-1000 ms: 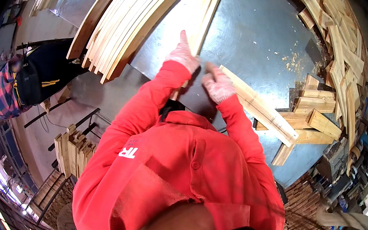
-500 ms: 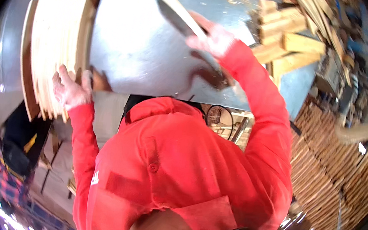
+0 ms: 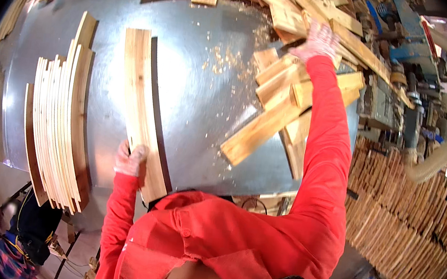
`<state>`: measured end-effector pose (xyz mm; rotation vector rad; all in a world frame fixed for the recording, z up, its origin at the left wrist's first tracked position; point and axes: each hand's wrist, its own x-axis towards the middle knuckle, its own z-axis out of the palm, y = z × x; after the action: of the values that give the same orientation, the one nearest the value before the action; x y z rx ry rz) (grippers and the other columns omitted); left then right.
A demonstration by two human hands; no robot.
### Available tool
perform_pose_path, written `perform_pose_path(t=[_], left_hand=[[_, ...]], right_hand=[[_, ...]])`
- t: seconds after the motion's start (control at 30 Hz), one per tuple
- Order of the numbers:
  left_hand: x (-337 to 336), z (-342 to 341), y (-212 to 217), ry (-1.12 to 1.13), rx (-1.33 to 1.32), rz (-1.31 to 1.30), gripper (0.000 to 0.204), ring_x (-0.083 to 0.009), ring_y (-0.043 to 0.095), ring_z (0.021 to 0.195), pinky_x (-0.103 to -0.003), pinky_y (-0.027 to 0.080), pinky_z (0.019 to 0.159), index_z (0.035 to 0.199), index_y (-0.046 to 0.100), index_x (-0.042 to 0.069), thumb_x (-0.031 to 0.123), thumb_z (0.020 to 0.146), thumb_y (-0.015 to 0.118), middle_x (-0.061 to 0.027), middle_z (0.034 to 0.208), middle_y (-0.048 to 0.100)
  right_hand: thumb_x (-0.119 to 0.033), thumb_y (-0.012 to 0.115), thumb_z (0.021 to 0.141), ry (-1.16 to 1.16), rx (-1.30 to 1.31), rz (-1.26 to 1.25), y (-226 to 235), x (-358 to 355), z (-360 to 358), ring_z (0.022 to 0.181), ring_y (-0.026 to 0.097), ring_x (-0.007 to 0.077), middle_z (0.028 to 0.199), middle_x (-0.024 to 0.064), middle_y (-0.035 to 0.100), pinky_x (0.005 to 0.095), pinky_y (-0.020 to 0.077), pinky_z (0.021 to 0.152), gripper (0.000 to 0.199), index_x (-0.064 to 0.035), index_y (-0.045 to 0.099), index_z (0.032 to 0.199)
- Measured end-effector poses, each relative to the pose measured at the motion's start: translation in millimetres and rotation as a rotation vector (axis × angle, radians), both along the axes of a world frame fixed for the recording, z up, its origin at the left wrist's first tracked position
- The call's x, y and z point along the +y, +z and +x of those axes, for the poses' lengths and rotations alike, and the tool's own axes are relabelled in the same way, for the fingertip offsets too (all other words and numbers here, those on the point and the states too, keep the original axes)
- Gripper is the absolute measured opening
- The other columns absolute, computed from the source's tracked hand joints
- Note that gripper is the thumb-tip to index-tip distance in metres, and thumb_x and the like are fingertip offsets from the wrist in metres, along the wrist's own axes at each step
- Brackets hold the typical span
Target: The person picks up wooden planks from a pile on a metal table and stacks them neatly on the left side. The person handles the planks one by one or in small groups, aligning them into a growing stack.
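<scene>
Head camera view: the left hand [image 3: 129, 162] has its fingers and thumb clamped on the left edge of a slightly curved wooden board [image 3: 137, 85], near its close end; the board stretches away from those fingers over a shiny metal table [image 3: 196, 136]. Far off to their right, the right hand [image 3: 321, 43] reaches over a heap of boards [image 3: 289, 20], fingers spread apart; whether they press on any wood, I cannot tell. Just nearer than these fingers lie jumbled shorter pieces [image 3: 266, 130], with wood chips [image 3: 224, 59] to their left. Left of the left fingers, curved boards stand in a row [image 3: 51, 125].
</scene>
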<state>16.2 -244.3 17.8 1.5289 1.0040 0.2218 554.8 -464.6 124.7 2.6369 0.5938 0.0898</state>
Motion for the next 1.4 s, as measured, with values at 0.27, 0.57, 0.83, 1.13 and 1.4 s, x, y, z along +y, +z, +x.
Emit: perform_pose_path(t=[0.27,0.57,0.83,1.13,1.4], left_hand=[[-65.6,49.3,13.5,0.319,0.052,-0.18,0.031,-0.0117,0.058,0.066,-0.026,0.049,0.059,0.106,0.06,-0.001,0.017,0.082,0.066,-0.0051,0.082,0.064],[-47.2,65.3,10.4,0.35,-0.107,-0.187,0.037,-0.0117,0.055,0.083,-0.027,0.047,0.075,0.114,0.057,-0.004,0.017,0.084,0.062,-0.0051,0.093,0.062],[-34.6,84.3,-4.0,0.468,-0.313,-0.386,0.045,-0.0144,0.055,0.096,-0.029,0.043,0.089,0.124,0.053,-0.003,0.017,0.086,0.065,-0.0057,0.105,0.061],[-23.5,67.1,-36.3,0.335,-0.112,-0.29,0.044,-0.0151,0.054,0.101,-0.029,0.044,0.09,0.124,0.052,-0.003,0.021,0.09,0.063,-0.0063,0.113,0.059],[-40.7,95.2,-61.0,0.04,-0.082,-0.314,0.048,-0.0227,0.057,0.107,-0.032,0.044,0.096,0.127,0.053,0.004,0.024,0.086,0.069,-0.0092,0.12,0.06]], right_hand=[[-0.043,0.061,0.087,0.395,0.061,-0.033,-59.1,15.3,140.5,0.137,0.035,0.0342,0.153,0.0116,0.031,0.0454,0.033,0.111,0.079,-0.0145,0.023,0.149],[-0.054,0.062,0.084,0.783,0.514,0.397,104.2,102.2,6.7,0.105,0.061,0.0369,0.117,0.0212,0.063,0.0428,0.0468,0.091,0.075,-0.0101,0.041,0.141],[-0.05,0.071,0.077,0.456,0.689,0.586,-2.1,180.5,-71.3,0.121,0.051,0.0324,0.134,0.0213,0.049,0.0437,0.0391,0.104,0.091,-0.0089,0.027,0.146],[-0.055,0.068,0.072,0.459,0.349,-0.01,-30.9,123.7,-154.8,0.126,0.046,0.0362,0.138,0.0217,0.043,0.0447,0.037,0.105,0.096,-0.0171,0.025,0.149],[-0.07,0.058,0.075,0.41,0.81,0.277,-38.1,87.7,-254.4,0.141,0.025,0.039,0.151,0.0252,0.025,0.0428,0.0208,0.116,0.103,-0.0092,0.022,0.15]])
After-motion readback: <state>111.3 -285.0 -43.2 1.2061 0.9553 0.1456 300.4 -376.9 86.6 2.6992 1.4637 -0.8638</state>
